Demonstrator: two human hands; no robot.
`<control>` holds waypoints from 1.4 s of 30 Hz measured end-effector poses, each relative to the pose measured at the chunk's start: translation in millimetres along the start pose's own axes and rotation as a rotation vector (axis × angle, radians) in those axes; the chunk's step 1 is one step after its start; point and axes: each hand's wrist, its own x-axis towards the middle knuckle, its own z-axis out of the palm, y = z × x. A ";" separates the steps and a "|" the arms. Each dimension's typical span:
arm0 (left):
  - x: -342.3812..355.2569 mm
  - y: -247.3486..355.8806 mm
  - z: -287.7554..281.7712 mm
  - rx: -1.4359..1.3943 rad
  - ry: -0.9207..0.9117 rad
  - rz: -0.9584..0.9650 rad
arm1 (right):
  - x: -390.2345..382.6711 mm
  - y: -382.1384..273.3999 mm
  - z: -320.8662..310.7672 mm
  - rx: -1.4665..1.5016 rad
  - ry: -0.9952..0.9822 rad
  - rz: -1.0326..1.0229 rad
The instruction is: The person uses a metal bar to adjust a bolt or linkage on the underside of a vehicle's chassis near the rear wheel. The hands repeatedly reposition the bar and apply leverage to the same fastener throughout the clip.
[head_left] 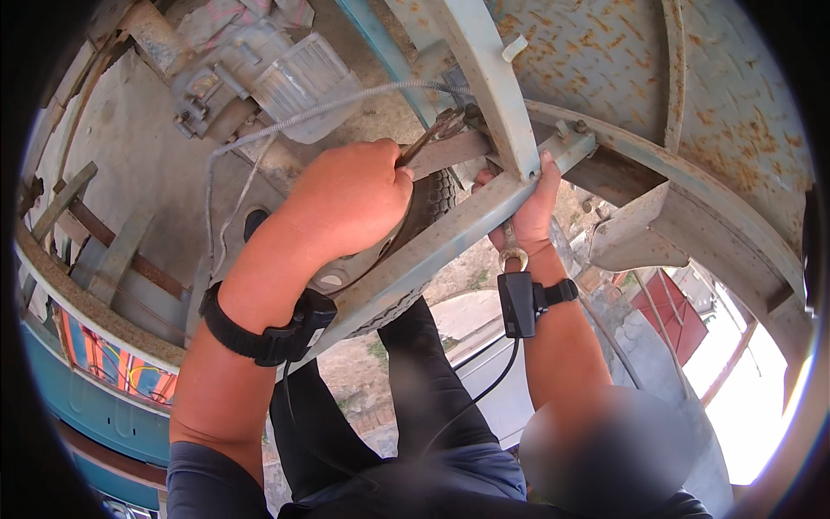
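Rusty plating (596, 52) lies beyond the beam (415, 248), beside which my right hand (533, 214) grips a wrench (511, 247), probably stiff, heavy, best held mid-shaft; my left hand (353, 203) is closed, on what I can't tell

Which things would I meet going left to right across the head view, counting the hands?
Orange panel at the lower left, left hand, right hand, dark red sheet.
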 end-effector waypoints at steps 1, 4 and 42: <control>-3.0 -9.7 0.2 0.005 0.020 0.014 | 0.3 0.0 -1.2 0.008 0.003 0.009; -2.8 -41.1 10.2 -0.024 0.077 0.088 | 0.8 0.5 -2.0 0.027 -0.021 -0.001; 72.6 -83.9 57.0 -0.052 0.170 0.226 | -3.0 -0.3 -0.1 -0.008 -0.069 -0.020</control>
